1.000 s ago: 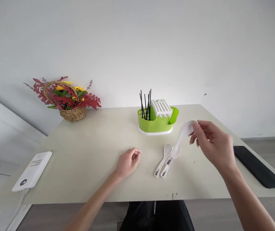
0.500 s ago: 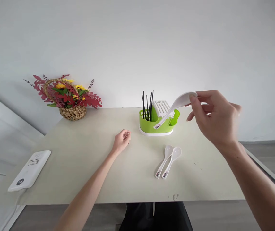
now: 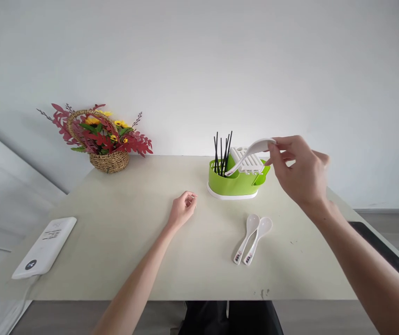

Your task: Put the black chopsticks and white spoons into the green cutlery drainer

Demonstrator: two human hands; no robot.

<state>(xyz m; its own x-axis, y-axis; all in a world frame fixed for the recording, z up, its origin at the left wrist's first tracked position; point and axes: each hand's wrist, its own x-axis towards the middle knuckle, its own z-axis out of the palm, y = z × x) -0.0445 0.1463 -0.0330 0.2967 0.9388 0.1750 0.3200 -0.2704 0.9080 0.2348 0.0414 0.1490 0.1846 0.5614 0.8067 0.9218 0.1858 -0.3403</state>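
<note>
Pinched by the bowl end, a white spoon [image 3: 251,151] hangs tilted in my right hand [image 3: 299,170]. Its handle slopes down left over the green utensil holder [image 3: 232,185], the tip near the opening of the left compartment; I cannot tell whether it touches. Several black chopsticks [image 3: 223,151] stand in that compartment. On the holder's right part sits a white slotted rack [image 3: 250,162]. Two more white spoons [image 3: 241,244] lie side by side on the table, handles toward me. My left hand [image 3: 183,208] rests on the tabletop, fingers curled, with nothing visible in it.
A wicker basket [image 3: 109,162] of red leaves and yellow flowers stands at the back left, by the wall. At the left lies a white device [image 3: 45,249] with a cable. A dark flat strip [image 3: 388,251] runs along the table's [image 3: 115,260] right edge.
My right hand has moved left and slightly down, bringing the spoon's handle from in front of the holder to above its left compartment. The view has shifted slightly. My left hand stays curled.
</note>
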